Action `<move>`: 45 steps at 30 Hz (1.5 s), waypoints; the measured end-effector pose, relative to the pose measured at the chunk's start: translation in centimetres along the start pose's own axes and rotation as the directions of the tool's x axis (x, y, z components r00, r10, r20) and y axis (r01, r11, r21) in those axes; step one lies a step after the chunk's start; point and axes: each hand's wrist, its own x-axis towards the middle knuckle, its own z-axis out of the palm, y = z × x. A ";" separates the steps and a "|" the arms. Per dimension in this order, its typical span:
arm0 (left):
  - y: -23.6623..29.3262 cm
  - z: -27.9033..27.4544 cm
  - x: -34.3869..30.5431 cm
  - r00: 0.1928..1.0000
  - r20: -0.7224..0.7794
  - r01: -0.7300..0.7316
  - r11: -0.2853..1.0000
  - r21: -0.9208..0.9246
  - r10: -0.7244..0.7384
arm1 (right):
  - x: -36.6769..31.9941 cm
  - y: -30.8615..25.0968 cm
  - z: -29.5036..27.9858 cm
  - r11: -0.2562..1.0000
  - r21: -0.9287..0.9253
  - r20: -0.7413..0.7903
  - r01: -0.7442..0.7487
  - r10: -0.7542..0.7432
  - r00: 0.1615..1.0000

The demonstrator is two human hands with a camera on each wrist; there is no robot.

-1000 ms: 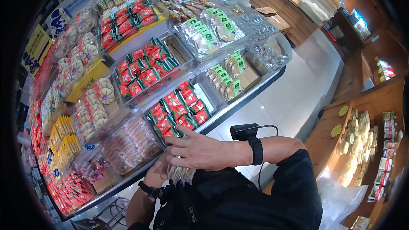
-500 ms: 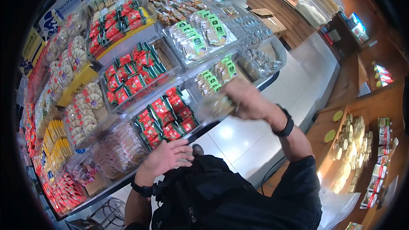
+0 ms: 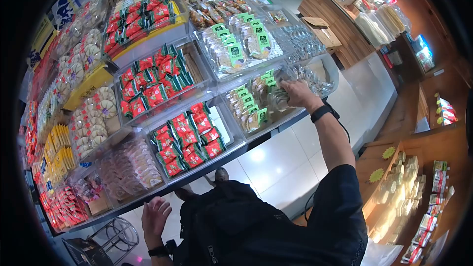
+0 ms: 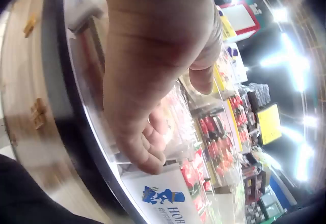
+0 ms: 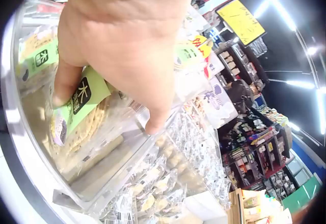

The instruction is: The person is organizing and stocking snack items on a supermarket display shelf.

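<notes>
My right hand [image 3: 299,93] is down at the clear bin of green-labelled packs [image 3: 249,111], at that bin's right end. Between its fingers and thumb it grips a clear packet of thin round crackers [image 5: 84,127] with a green label, tilted inside the bin. The palm covers the packet's upper part in the right wrist view. My left hand [image 3: 155,214] hangs before the front edge of the display, fingers loosely curled and holding nothing. Closest to it are bins of pale wrapped biscuits [image 3: 130,170].
Red-and-green packets [image 3: 185,135] fill bins left of the green-labelled packs. Small clear-wrapped pieces [image 3: 313,80] lie in the bin to the right. A wire rack [image 3: 116,239] stands on the floor at lower left. Wooden shelves [image 3: 374,167] line the right side.
The hands were together at the front of my body. My right hand has since carried the packet rightward and forward to the green-labelled bin; my left hand has dropped back to the lower left.
</notes>
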 end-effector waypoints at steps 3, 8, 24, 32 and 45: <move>-1.4 -1.1 -2.3 0.998 -0.053 -0.017 0.999 0.044 0.019 | 0.8 -0.7 0.5 0.999 -0.027 0.144 0.022 -0.018 0.989; -4.6 -6.2 -3.3 0.963 -0.270 0.009 1.000 -0.010 -0.011 | 2.3 0.0 4.7 0.999 -0.031 0.030 0.032 -0.032 0.999; -12.3 -9.1 -7.5 0.738 -0.675 0.184 0.958 0.219 0.013 | 0.8 -8.2 -3.6 0.963 0.271 -0.264 0.020 0.055 0.963; -14.8 -12.3 -8.5 0.712 -0.697 0.132 0.959 0.249 0.083 | -1.7 -27.4 -3.0 0.547 0.778 -0.261 0.308 -0.166 0.951; -23.2 -23.5 -22.6 0.591 -0.801 -0.139 0.990 0.012 0.092 | -8.5 -57.0 4.9 0.362 0.828 0.170 0.429 -0.890 0.423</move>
